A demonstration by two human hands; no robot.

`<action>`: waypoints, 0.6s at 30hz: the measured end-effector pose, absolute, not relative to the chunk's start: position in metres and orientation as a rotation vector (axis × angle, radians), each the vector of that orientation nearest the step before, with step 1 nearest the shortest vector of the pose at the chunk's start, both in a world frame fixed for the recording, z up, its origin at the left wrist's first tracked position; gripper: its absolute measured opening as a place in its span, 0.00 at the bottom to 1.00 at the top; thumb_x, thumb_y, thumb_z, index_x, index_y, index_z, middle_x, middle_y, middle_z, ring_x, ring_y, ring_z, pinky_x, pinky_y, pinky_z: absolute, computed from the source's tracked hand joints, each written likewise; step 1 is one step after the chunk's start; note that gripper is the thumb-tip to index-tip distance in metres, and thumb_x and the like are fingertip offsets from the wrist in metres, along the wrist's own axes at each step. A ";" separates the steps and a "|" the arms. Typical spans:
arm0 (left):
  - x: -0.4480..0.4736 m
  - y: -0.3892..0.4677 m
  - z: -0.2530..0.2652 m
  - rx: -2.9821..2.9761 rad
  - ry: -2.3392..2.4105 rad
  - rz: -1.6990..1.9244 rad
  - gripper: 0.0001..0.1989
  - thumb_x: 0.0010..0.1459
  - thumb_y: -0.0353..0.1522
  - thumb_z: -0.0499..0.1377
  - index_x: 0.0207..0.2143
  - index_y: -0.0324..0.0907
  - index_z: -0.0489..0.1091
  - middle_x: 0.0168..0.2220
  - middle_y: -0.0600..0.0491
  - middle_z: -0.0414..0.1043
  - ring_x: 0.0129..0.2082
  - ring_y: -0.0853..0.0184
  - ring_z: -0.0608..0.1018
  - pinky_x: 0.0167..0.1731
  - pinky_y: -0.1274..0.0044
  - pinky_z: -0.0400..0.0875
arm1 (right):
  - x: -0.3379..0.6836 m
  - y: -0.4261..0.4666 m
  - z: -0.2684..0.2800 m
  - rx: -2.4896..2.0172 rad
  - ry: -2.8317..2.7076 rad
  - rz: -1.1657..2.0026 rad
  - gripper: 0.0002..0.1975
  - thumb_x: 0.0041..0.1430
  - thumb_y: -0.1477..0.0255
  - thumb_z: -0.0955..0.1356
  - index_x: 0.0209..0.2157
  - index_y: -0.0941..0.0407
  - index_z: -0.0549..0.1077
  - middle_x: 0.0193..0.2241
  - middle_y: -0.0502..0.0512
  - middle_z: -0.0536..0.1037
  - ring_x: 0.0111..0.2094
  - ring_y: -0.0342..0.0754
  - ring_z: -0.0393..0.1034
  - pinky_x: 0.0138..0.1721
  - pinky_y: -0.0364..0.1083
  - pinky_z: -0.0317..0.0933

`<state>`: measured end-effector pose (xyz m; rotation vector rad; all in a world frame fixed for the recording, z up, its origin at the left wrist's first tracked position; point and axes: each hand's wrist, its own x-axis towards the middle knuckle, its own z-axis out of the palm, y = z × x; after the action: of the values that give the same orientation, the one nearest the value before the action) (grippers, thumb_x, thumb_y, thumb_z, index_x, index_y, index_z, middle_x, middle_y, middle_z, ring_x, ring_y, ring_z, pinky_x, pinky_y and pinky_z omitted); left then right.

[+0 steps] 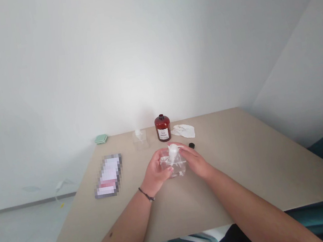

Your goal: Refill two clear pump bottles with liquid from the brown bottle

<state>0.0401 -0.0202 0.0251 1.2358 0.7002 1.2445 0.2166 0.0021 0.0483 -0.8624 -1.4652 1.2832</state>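
A clear, square pump bottle (180, 168) stands upright between my hands near the middle of the table. My left hand (154, 171) is closed around its left side, with the thumb across the front. On the other side, my right hand (194, 159) has its fingers on the white pump head (173, 151) at the top. Behind the hands is a dark red-brown bottle (162, 123) with a white label and an uncapped neck. A small black cap (191, 145) lies just beyond my right hand.
A second clear pump bottle (140, 141) stands at the back, left of the brown bottle. A crumpled white tissue (185, 131) lies to the right. Farther left are a blurred-out phone (109, 175) and a small green case (101, 139). The beige table (247, 165) backs onto a white wall.
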 end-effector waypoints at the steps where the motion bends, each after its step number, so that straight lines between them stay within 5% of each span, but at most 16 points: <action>1: 0.041 -0.021 0.025 1.195 0.657 1.227 0.34 0.46 0.40 0.72 0.53 0.44 0.64 0.47 0.49 0.71 0.42 0.63 0.76 0.41 0.72 0.71 | 0.218 0.002 0.050 -0.842 -1.471 1.305 0.24 0.59 0.50 0.67 0.48 0.50 0.79 0.54 0.55 0.78 0.58 0.58 0.69 0.62 0.58 0.58; 8: 0.044 -0.024 0.022 0.895 0.507 1.102 0.28 0.40 0.40 0.74 0.40 0.44 0.65 0.40 0.53 0.71 0.33 0.66 0.76 0.30 0.76 0.72 | 0.222 -0.002 0.059 -0.685 -1.490 1.473 0.22 0.56 0.51 0.69 0.43 0.51 0.81 0.52 0.56 0.79 0.57 0.60 0.70 0.60 0.57 0.61; 18: 0.047 -0.015 0.022 0.827 0.869 1.286 0.28 0.55 0.50 0.63 0.52 0.43 0.69 0.44 0.48 0.76 0.41 0.59 0.79 0.34 0.71 0.76 | 0.204 0.002 0.045 -0.938 -1.324 1.316 0.23 0.58 0.51 0.67 0.49 0.51 0.76 0.54 0.55 0.77 0.56 0.57 0.70 0.58 0.55 0.62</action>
<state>0.0465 -0.0149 0.0219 0.8269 0.8686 1.2862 0.2041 0.0018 0.0450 -0.9384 -1.3241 1.3165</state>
